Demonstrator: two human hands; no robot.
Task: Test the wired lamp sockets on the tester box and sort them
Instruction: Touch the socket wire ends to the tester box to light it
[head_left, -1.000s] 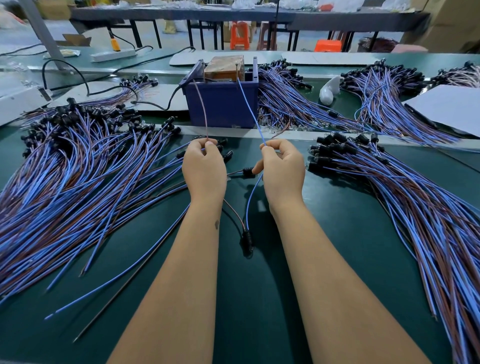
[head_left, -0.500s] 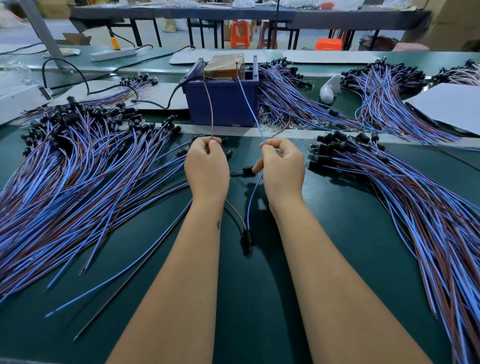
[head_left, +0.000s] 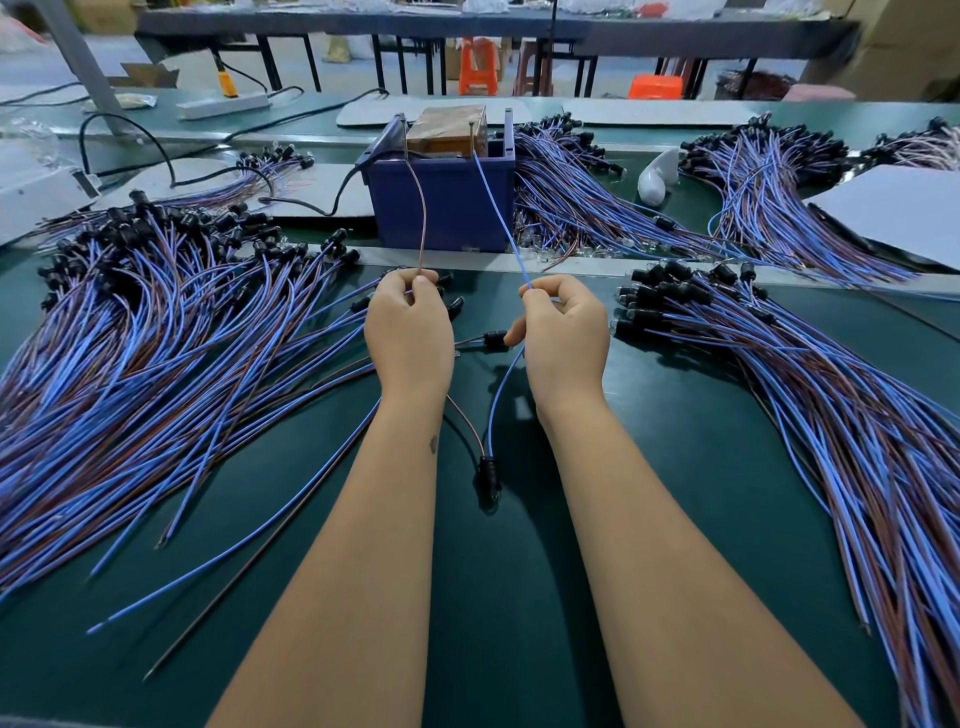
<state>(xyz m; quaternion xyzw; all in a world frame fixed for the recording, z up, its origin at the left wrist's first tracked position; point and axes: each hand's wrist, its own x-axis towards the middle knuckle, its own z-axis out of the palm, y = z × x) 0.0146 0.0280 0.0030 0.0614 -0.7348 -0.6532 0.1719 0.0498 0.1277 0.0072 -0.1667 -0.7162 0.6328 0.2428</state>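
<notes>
Brown wire (head_left: 423, 218) now reaches the tester box (head_left: 447, 202); left hand (head_left: 409, 332) pinches it, right hand (head_left: 563, 338) pinches the blue wire (head_left: 501, 218).

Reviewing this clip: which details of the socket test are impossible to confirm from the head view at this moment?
- Head view: whether the brown wire and blue wire tips touch the tester box contacts; too small.
- Whether the socket hanging between the forearms lights; too small and dark.
- How the left hand and right hand pinch underneath; hidden by the hands' backs.
- The right pile; cut off by the edge.
</notes>
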